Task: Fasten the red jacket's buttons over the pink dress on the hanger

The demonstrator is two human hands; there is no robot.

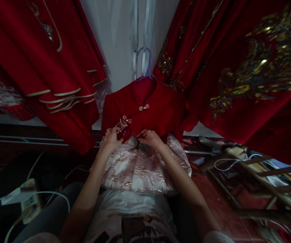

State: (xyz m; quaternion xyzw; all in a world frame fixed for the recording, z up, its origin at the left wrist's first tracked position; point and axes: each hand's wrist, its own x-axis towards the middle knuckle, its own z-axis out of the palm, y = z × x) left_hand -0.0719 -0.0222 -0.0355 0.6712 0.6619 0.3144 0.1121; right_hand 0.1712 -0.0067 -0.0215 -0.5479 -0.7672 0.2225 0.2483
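A red top (157, 108) with a beaded clasp and a jewelled ornament (124, 123) hangs in front of me on a purple hanger (148, 65). My left hand (112, 138) is closed on the red cloth low on the left, just below the ornament. Closer to the middle, my right hand (150, 138) pinches the top's lower edge with bent fingers. Beneath both hands spreads a pale pink brocade skirt (140, 168) with metallic threads, reaching towards my body. The fingertips are partly lost in the dim light and cloth folds.
Red garments (66, 67) with pale trim hang at left, and a gold-sequinned red garment (259, 67) hangs at right. A power strip (30, 202) with cables sits low left. Low right stands a wooden frame (251, 175) with papers and a white cable. Behind is a pale wall (110, 30).
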